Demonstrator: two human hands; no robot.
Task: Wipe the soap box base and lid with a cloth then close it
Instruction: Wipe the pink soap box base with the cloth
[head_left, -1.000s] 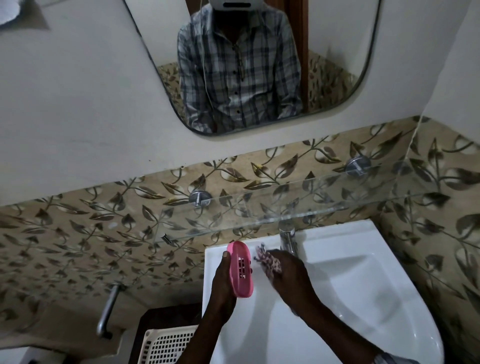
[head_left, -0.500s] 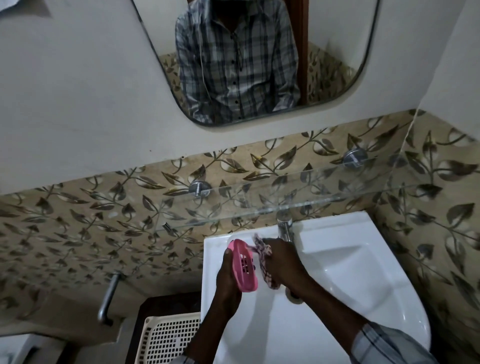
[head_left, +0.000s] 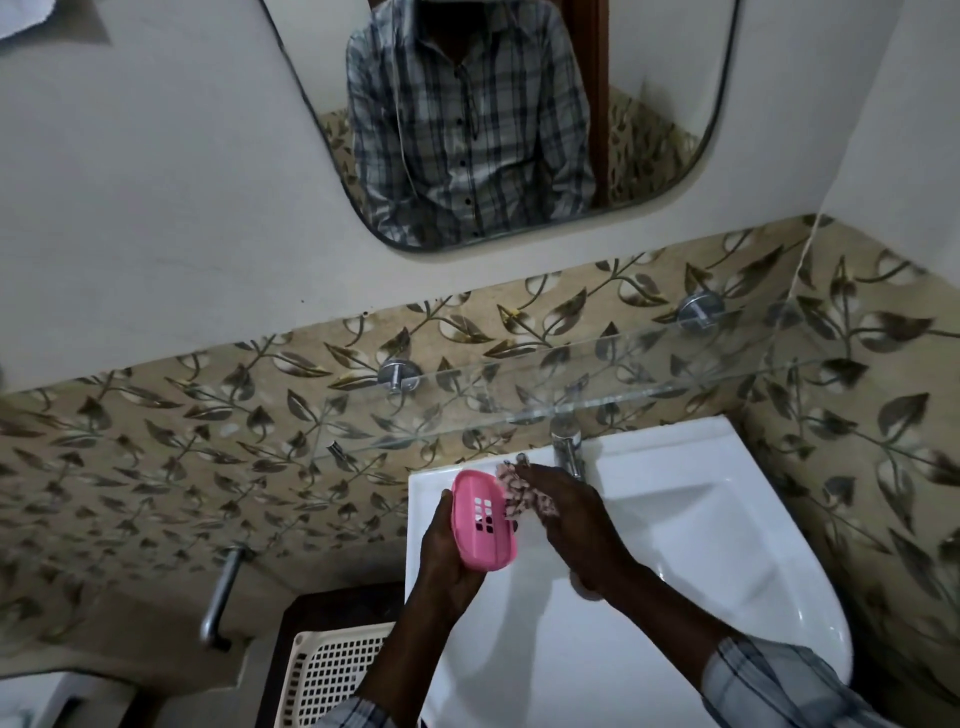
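My left hand (head_left: 447, 556) grips a pink soap box part (head_left: 483, 519) with small drain slots, held tilted over the left side of the white sink (head_left: 701, 545). Its slotted face turns toward me. My right hand (head_left: 571, 519) holds a bunched pink-and-white patterned cloth (head_left: 519, 493) against the soap box's right edge. The other half of the soap box is not in view.
A metal tap (head_left: 566, 447) stands at the sink's back edge, just behind my right hand. A glass shelf (head_left: 623, 384) juts from the leaf-patterned tiles above. A cream lattice basket (head_left: 332, 670) sits lower left, beside a metal wall handle (head_left: 223, 597). A mirror (head_left: 493, 119) hangs above.
The soap box has tilted from edge-on to show its slotted face. The cloth in my right hand has moved in against the box's right edge.
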